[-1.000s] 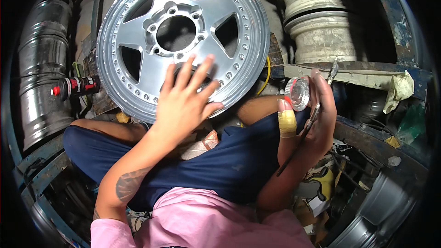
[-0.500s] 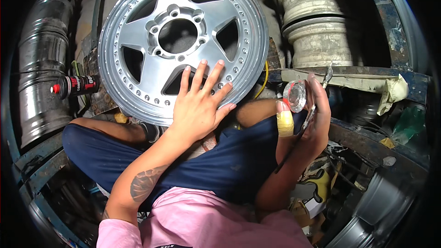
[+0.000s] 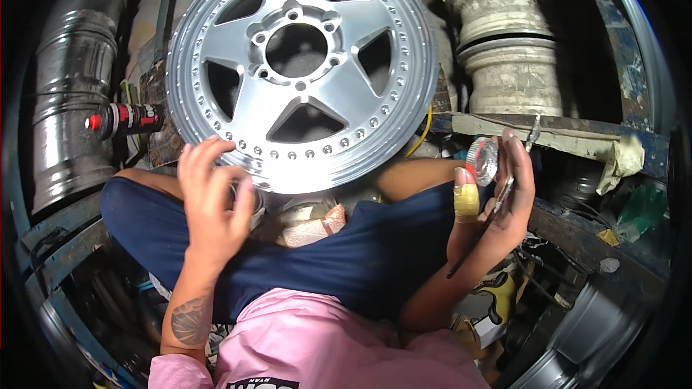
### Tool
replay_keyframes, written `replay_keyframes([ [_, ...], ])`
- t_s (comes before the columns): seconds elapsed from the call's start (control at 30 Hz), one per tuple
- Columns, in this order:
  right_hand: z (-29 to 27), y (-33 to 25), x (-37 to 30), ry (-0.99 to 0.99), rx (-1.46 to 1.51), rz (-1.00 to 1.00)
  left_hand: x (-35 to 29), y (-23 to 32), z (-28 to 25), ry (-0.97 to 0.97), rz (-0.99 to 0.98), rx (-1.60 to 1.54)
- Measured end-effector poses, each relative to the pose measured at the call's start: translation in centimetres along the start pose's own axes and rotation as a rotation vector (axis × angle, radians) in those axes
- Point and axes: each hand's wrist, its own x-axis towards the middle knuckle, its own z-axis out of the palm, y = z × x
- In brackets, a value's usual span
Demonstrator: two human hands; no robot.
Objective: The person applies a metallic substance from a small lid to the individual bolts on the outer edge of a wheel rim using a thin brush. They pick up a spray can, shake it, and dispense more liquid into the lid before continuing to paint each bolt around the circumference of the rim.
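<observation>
A silver alloy wheel rim (image 3: pixel 330 99) with five spokes lies before me, rivet-like studs around its edge. My left hand (image 3: pixel 216 191), slightly blurred, is at the rim's near left edge with its fingers apart and nothing in them; I cannot tell whether a fingertip touches the metal. Raised to the right of the wheel, my right hand (image 3: pixel 513 198) pinches a small round ridged cap (image 3: pixel 483 161), silvery inside with red at its edge, against its yellow-taped thumb. The same hand holds a thin, dark-handled brush (image 3: pixel 533 132), its smeared tip sticking up past the fingers.
A black bottle with a red tip (image 3: pixel 128 121) lies left of the wheel, near stacked shiny rims (image 3: pixel 72 79). Dull, whitish rims (image 3: pixel 510 75) are stacked at the far right behind a worn metal frame (image 3: pixel 577 130). A yellow cable (image 3: pixel 422 130) runs behind the wheel.
My left hand has come off the wheel's face and moved left to its near left edge. My right hand keeps the cap and brush, shifted slightly right and lower in view.
</observation>
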Motion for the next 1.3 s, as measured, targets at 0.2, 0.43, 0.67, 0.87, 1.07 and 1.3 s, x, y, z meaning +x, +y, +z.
replay_keyframes([
  [0.2,1.6,-0.7,0.1,0.066,0.051,-0.013,-3.9,-6.0,-2.5,0.361,-0.362,-0.389],
  [0.43,2.6,-1.1,0.1,0.047,-0.013,-0.038,-3.9,-7.9,-4.4,0.480,-0.439,-0.568],
  [0.67,4.0,-2.4,0.2,-0.013,-0.097,-0.064,-4.6,-8.4,-4.0,0.484,-0.435,-0.758],
  [0.87,3.9,-2.1,0.6,-0.004,-0.180,-0.122,-4.0,-8.1,-3.7,0.469,-0.515,-0.809],
  [1.07,3.4,-2.7,0.9,-0.013,-0.266,-0.143,-3.3,-7.9,-2.6,0.202,-0.629,-0.663],
  [1.3,2.9,-2.8,0.6,-0.036,-0.283,-0.201,-3.5,-6.6,-1.8,0.241,-0.573,-0.646],
])
